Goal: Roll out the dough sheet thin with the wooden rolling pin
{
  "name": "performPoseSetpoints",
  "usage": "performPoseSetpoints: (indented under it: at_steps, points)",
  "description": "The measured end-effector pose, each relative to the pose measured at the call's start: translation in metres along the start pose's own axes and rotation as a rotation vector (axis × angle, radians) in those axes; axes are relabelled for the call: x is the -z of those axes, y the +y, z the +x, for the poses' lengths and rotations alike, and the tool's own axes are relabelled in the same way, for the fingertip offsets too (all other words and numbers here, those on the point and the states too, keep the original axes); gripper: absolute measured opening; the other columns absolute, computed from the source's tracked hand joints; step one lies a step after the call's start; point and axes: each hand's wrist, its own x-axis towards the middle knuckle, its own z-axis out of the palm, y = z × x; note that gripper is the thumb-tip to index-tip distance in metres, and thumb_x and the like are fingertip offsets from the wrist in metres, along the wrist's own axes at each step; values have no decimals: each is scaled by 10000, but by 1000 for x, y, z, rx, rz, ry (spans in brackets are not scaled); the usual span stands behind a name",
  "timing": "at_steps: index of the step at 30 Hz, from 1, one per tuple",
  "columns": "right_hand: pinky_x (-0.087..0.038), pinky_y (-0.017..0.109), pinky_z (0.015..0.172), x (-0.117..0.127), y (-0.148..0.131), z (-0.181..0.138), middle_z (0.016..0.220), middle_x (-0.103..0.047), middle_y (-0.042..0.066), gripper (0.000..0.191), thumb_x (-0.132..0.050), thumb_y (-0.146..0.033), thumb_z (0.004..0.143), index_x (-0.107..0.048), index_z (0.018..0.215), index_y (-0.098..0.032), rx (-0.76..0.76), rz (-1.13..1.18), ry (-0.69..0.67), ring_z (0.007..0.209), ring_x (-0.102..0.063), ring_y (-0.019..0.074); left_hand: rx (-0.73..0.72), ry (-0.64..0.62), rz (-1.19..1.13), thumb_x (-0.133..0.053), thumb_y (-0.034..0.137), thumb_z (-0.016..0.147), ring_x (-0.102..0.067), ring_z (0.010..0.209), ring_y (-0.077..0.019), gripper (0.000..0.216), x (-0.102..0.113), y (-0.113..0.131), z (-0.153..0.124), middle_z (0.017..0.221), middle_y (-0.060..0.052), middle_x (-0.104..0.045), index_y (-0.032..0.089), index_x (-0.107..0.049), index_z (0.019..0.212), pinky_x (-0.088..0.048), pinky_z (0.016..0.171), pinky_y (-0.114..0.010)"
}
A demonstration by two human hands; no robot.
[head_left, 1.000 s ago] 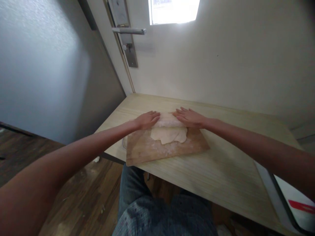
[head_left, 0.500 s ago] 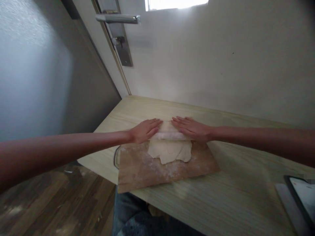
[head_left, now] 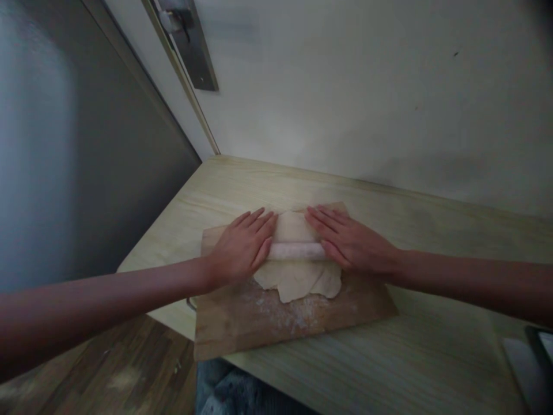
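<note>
A pale, floured rolling pin (head_left: 297, 251) lies crosswise over a flattened sheet of dough (head_left: 300, 280). My left hand (head_left: 245, 245) rests flat on the pin's left end, fingers stretched forward and holding nothing in a grip. On the other end my right hand (head_left: 349, 237) lies the same way, palm down with fingers extended. Both ends of the pin are hidden under the hands. Beneath the dough is a wooden cutting board (head_left: 233, 328), dusted with flour in front of the dough. The dough's near edge is uneven and lobed.
The board sits on a light wooden table (head_left: 432, 346) set against a pale door (head_left: 345, 104) with a metal lock plate (head_left: 192, 52). A dark-edged device (head_left: 538, 351) is partly visible at the right. A metal handle (head_left: 190, 304) juts from the board's left side.
The rolling pin and both hands have come nearer to me over the dough, uncovering more of its far part. My view has tilted down, and the door handle has left it.
</note>
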Motion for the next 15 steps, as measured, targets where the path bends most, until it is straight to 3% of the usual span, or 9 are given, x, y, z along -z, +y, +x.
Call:
performPoseSetpoints:
  at_steps: [7, 15]
  points:
    - [-364, 462, 1002, 5, -28, -17, 1342, -431, 201, 550, -264, -378, 913, -422, 1292, -12, -33, -130, 34, 1243, -398, 281, -112, 141, 50, -239, 335, 905, -371, 1277, -255, 511, -5, 13, -22, 1348, -165, -445, 62, -387, 1310, -398, 982, -407]
    - [-383, 433, 982, 3, -45, -29, 1343, -424, 213, 619, -286, -460, 892, -417, 1285, 1, -43, -174, 83, 1235, -409, 284, -105, 149, 93, -276, 313, 889, -399, 1254, -263, 519, -8, 27, -36, 1364, -180, -418, 46, -361, 1326, -371, 989, -425]
